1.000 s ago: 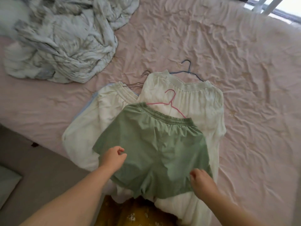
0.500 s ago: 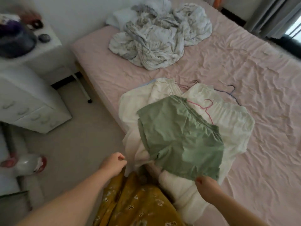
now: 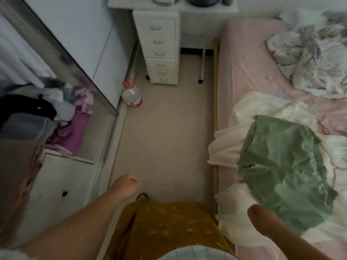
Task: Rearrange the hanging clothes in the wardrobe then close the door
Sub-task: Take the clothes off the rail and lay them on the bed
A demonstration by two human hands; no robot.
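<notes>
Green shorts (image 3: 285, 169) are seen lying on top of cream garments (image 3: 244, 117) at the right of the frame, spread over the edge of the pink bed (image 3: 244, 59); a thin pink hanger (image 3: 326, 152) shows beside them. The right hand (image 3: 261, 214), lower right, is placed at the near hem of the shorts, but the picture is too blurred to tell whether the cloth is pinched or only touched. The left hand (image 3: 124, 186), lower centre, is loosely curled over the floor and nothing is held in it. The open wardrobe (image 3: 62, 59) with its mirrored door is at the left of the frame, with piled clothes (image 3: 56, 117) inside. The step is judged to be early: clothes laid out, none rehung. Next, a hangered garment would need to be gripped and carried across to the wardrobe.
</notes>
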